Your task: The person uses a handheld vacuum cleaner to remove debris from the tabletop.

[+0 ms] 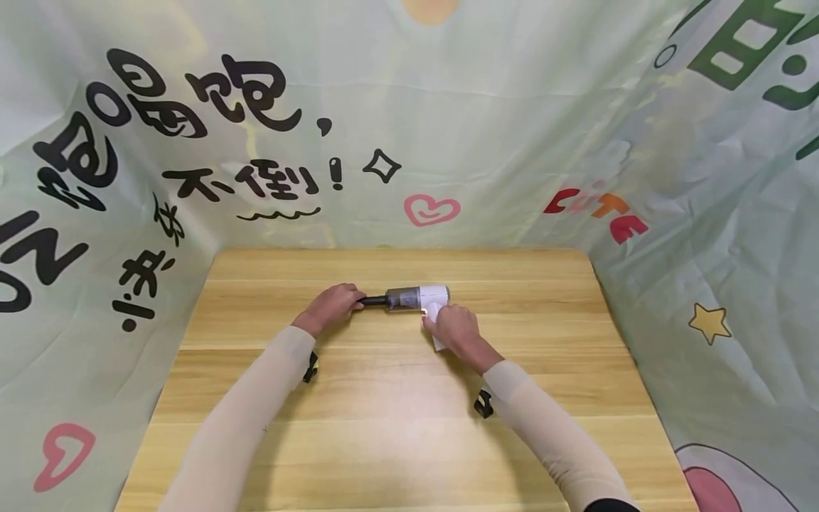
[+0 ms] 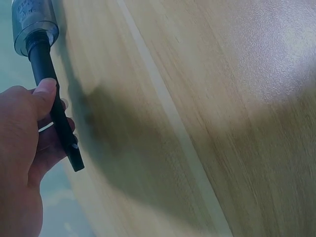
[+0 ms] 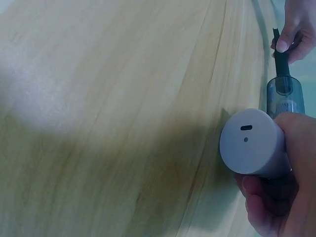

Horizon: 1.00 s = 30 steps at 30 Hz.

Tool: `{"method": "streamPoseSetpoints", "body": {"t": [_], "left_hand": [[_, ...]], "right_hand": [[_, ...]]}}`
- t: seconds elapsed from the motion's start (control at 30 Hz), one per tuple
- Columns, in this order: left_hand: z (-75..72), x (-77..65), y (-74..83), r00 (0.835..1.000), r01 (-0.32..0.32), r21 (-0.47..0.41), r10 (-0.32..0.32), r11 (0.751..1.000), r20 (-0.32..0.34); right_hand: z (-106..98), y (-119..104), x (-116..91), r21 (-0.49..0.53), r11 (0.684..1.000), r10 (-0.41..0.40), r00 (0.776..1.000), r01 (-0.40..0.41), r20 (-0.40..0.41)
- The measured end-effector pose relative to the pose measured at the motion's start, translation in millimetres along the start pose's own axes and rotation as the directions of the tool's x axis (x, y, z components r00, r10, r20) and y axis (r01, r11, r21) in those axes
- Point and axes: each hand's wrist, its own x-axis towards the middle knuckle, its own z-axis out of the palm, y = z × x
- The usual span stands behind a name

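Note:
My right hand point(image 1: 457, 328) grips the handle of a white handheld vacuum cleaner point(image 1: 435, 294). Its smoky clear dust cup point(image 1: 403, 299) points left, with a black crevice nozzle point(image 1: 375, 301) at its front. My left hand point(image 1: 333, 307) pinches that nozzle; in the left wrist view the thumb lies along the black tube point(image 2: 43, 64) and the other fingers are partly hidden behind it. The tube meets the mouth of the clear cup point(image 2: 34, 29). In the right wrist view the round handle end point(image 3: 249, 143) shows a small slot and a dot, fingers wrapped around it.
Beneath both hands is a wooden table point(image 1: 384, 427). Printed cloth point(image 1: 499, 128) with lettering and hearts hangs along its back and both sides. A small black device point(image 1: 483, 403) is strapped at the right wrist, another point(image 1: 311, 368) at the left.

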Motion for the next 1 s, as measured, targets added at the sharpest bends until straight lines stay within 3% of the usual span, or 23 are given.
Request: {"method": "streamPoseSetpoints", "body": {"t": [0.4,0.8,1.0], "left_hand": [[8.4,7.5,-0.5,0.999,0.013,0.003,-0.013,1.000,-0.043],[8.0,13.6,-2.2,0.998,0.022,-0.020,-0.023,1.000,-0.054],[8.4,12.6,-2.3,0.997,0.029,-0.026,-0.031,0.999,-0.070]], "right_hand": [[0.1,3.2,1.3,0.001,0.999,0.032,0.998,-0.033,0.061],[0.3,1.9,5.7,0.003,1.000,0.029,0.999,-0.029,0.018],[1.6,0.9,6.3,-0.006,0.999,0.051,0.998,-0.050,0.036]]}}
